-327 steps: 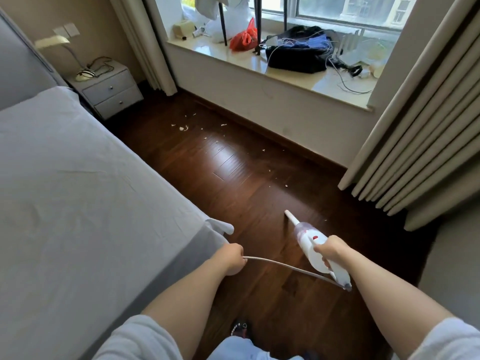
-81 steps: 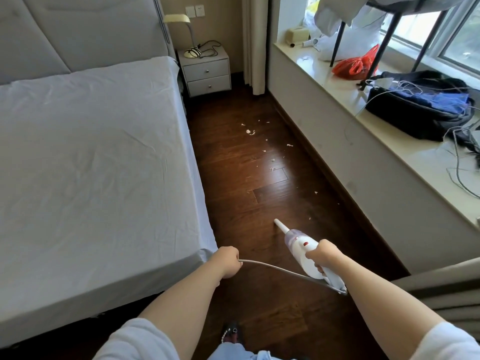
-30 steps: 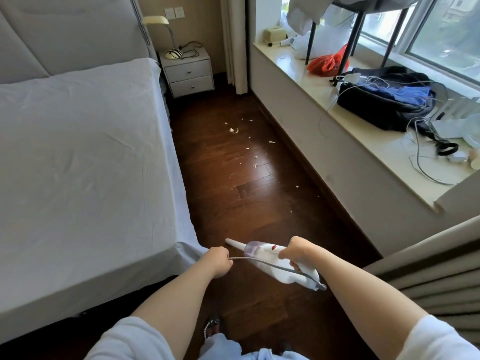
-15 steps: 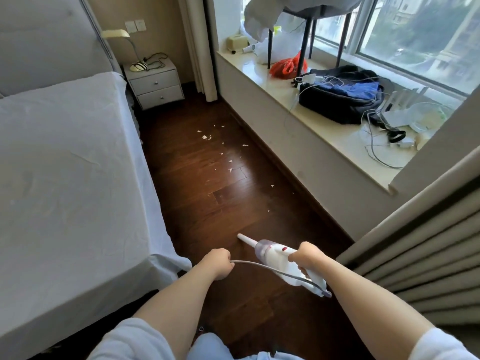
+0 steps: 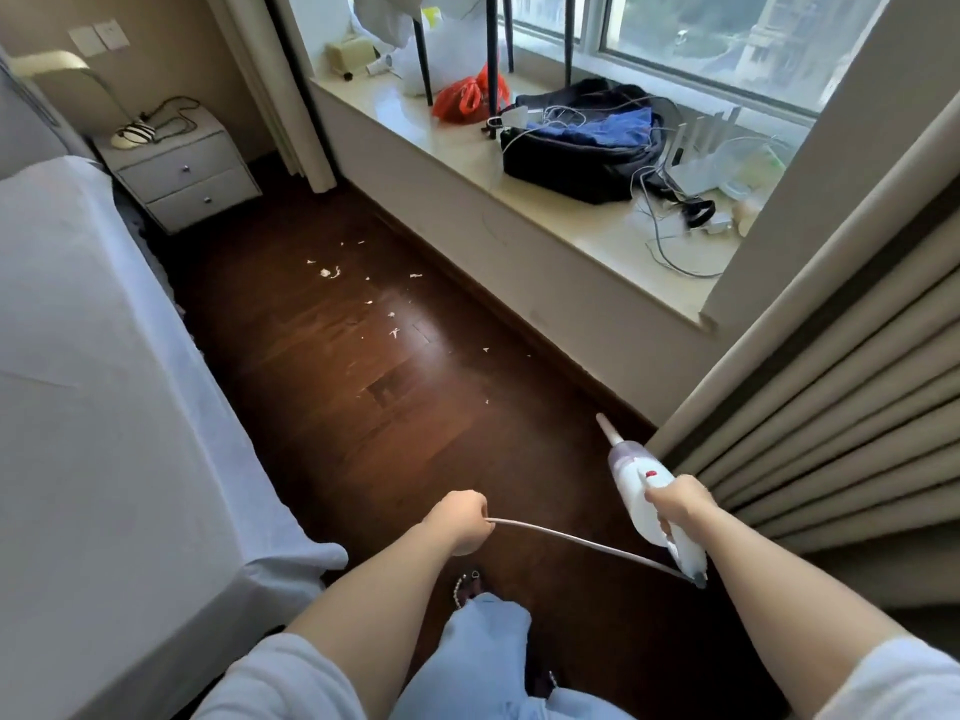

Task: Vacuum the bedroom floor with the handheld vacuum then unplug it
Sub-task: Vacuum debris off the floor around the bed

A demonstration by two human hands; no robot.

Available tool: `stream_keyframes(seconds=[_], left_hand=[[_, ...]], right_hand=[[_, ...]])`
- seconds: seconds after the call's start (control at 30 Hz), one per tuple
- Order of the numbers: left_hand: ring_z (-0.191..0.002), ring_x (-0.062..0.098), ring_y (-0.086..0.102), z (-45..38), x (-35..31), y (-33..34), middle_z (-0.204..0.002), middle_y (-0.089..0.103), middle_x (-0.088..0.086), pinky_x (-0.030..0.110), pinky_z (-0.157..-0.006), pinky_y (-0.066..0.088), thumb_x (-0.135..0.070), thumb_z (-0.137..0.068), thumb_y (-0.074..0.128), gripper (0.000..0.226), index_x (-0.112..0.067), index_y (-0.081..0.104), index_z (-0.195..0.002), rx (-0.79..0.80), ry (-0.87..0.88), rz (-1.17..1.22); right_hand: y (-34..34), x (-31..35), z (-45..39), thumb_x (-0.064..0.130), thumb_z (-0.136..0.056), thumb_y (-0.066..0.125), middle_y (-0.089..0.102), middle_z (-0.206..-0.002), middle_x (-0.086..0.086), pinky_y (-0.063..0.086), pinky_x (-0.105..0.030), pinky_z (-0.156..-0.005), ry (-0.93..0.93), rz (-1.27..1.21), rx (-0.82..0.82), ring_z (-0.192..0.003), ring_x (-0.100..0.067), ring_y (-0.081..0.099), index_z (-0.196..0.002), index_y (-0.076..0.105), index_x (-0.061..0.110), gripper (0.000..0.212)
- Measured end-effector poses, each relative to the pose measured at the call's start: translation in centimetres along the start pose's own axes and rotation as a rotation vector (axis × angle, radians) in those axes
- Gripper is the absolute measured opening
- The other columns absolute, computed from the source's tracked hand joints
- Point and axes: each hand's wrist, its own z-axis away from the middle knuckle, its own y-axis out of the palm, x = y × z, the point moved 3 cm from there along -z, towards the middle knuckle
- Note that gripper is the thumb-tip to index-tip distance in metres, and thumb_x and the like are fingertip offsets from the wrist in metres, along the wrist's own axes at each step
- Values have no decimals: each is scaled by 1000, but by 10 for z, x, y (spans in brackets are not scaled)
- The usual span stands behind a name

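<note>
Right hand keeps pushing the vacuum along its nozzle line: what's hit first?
Likely bare floor just ahead of the vacuum in the right hand; the nearest scrap lies left of the line. Depth unclear.

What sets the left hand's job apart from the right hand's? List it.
The left hand is closed on the thin cord; the right hand grips the white vacuum body. The left hand sits nearer the bed, the right hand beside the curtain. Both are fisted above the floor.

Lt grey sleeves (image 5: 280,678), pale-blue trousers (image 5: 483,652).
</note>
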Motion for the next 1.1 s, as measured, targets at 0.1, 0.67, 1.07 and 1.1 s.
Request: stream_keyframes(seconds=[0.1,0.67,1.07,1.1], left_hand=[[-104,22,58,-21,-11,-9,-114,62,9,27,-78,43,-24,-94,53,22,-10,61,-108,21,50,-10],[-109,27,58,-125,-4,-99,-117,62,9,32,-88,46,-31,-94,49,26,-13,62,-106,3,63,-65],[-107,25,58,-137,2,-128,-118,61,8,32,-88,46,-29,-95,48,26,-13,62,-111,-60,-175,90],[-107,25,59,-139,-5,-128,-117,61,8,32,-88,46,-29,-95,48,26,-13,62,-110,-68,-183,111]], right_hand=[[-9,-1,-12,29,-94,55,67,-76,-13,45,-31,-74,43,-42,-11,-90,-34,65,-113,57,-6,40],[-22,141,-41,27,-86,60,54,-59,-1,39,-26,-53,-150,166,139,-50,-14,48,-80,53,7,23],[-24,218,-78,20,-92,50,58,-64,-6,39,-23,-43,-264,353,149,-51,-17,54,-109,55,3,24],[-31,219,-84,20,-93,49,58,-66,-6,40,-23,-44,-270,353,142,-53,-17,55,-116,55,2,30]])
